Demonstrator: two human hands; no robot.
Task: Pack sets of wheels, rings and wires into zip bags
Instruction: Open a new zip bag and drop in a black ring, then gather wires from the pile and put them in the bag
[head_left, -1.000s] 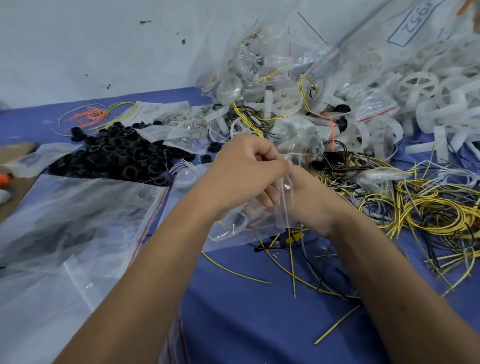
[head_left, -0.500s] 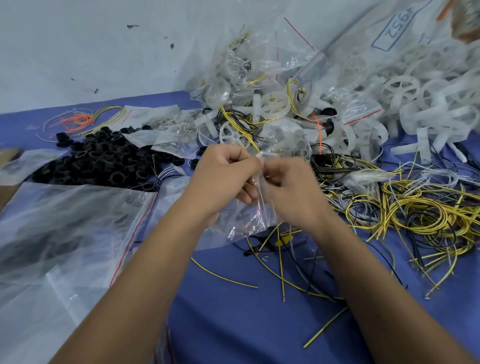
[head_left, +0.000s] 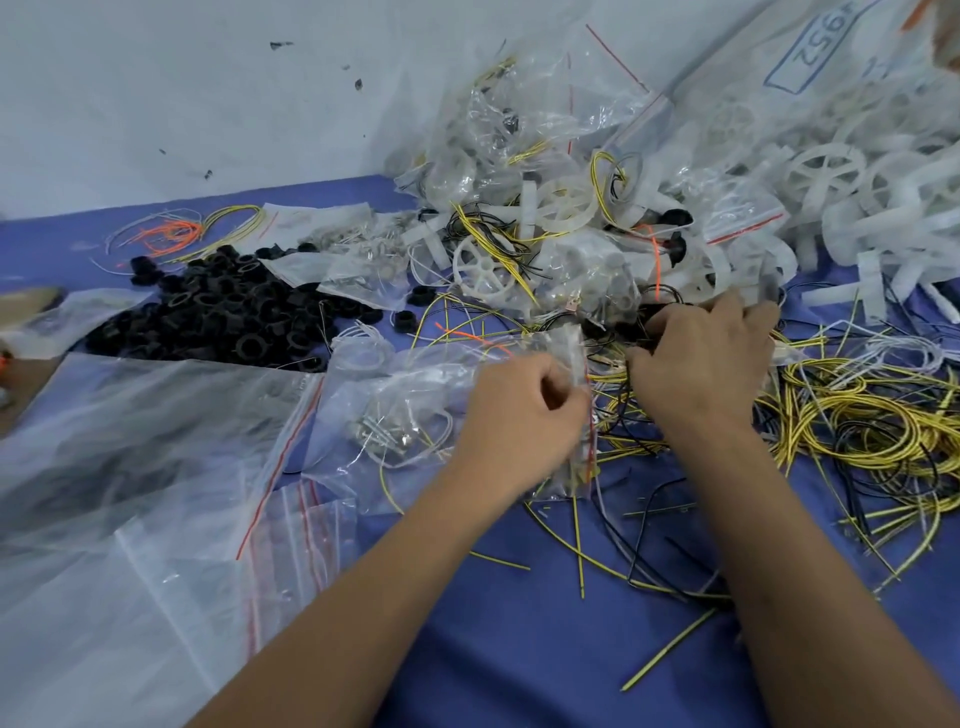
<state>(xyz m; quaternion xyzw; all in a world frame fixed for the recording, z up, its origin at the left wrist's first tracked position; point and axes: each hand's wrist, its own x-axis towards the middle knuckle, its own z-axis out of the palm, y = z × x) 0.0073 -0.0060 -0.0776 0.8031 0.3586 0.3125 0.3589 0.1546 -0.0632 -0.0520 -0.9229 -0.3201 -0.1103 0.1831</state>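
My left hand (head_left: 519, 410) grips the open top of a small clear zip bag (head_left: 574, 353) with a red strip, held just above the blue table (head_left: 519, 649). Just right of it, my right hand (head_left: 701, 358) reaches into the tangle of yellow and black wires (head_left: 857, 421), its fingers curled around dark strands at the pile's near-left edge. Black rings (head_left: 223, 312) lie heaped at the left. A white spoked wheel (head_left: 483, 267) lies behind the hands, and many more white wheels (head_left: 826, 171) are piled at the back right.
Filled zip bags (head_left: 524, 130) are stacked against the wall behind the wheels. Large empty zip bags (head_left: 130, 457) cover the left front. A clear bag of small metal parts (head_left: 400, 431) lies beside my left hand. Loose wire offcuts (head_left: 576, 540) are scattered in front.
My hands have come apart. The right hand let go of the bag and moved right into the wire pile, while the left hand lowered with the bag.
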